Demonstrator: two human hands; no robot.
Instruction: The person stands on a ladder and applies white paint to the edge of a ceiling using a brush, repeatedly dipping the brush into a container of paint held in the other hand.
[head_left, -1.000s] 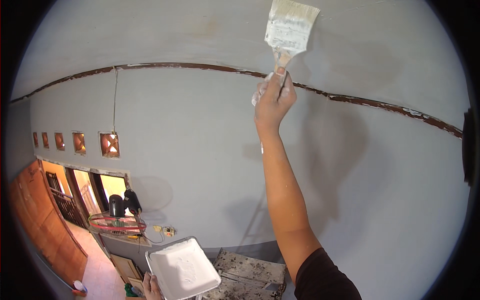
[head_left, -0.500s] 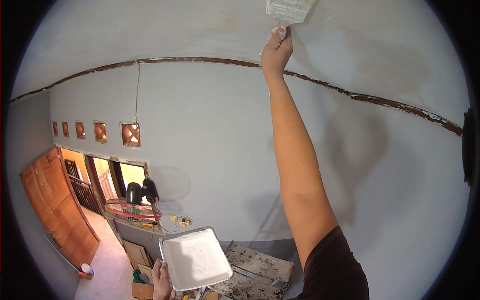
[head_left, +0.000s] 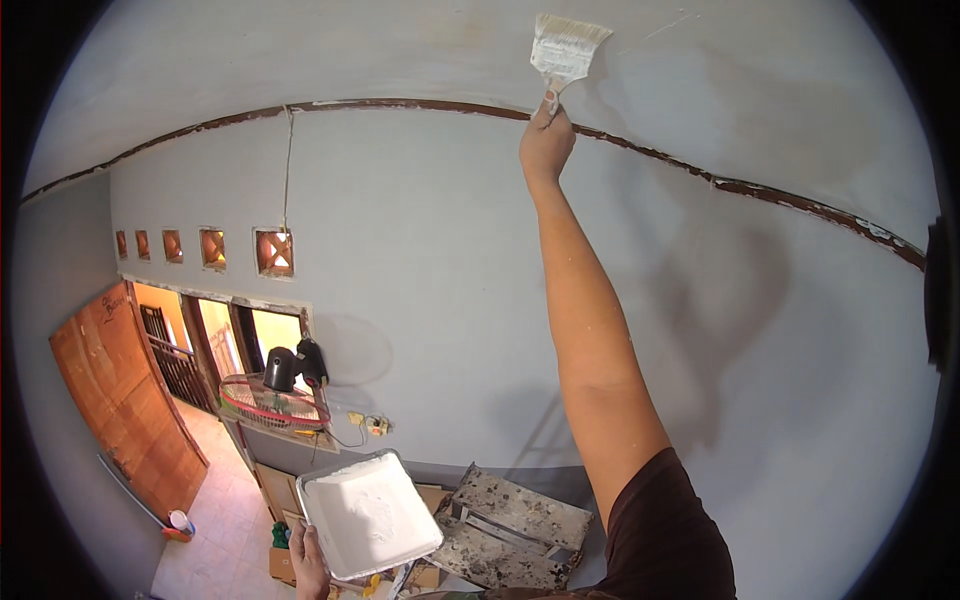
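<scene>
Head view, and from my distant post I see the right hand (head_left: 547, 145) raised high, its fingers closed around the handle of a wide, flat brush (head_left: 566, 55). The brush points bristles up, its lower part thickly coated in white, and shows against the pale ceiling (head_left: 300, 50), just above the brown strip (head_left: 440, 104) where ceiling meets wall (head_left: 430, 250). Whether the bristles touch the surface, I cannot tell.

Low in my picture, the left hand (head_left: 310, 560) has hold of a square tray (head_left: 390, 561) by its lower left edge; the tray hides part of that grip (how far the fingers wrap beneath it, I cannot tell). White paint (head_left: 385, 515) covers the tray's inside, with a shadow lying across part of it.

Beyond the tray, to its right, I make out a speckled, paint-spotted panel (head_left: 520, 520). Up and to the left of the tray are a fan (head_left: 275, 398) with a reddish rim and a wall socket (head_left: 378, 426). Farther left, I see an orange-brown door (head_left: 125, 400) standing open beside a pale tiled floor (head_left: 215, 500).
</scene>
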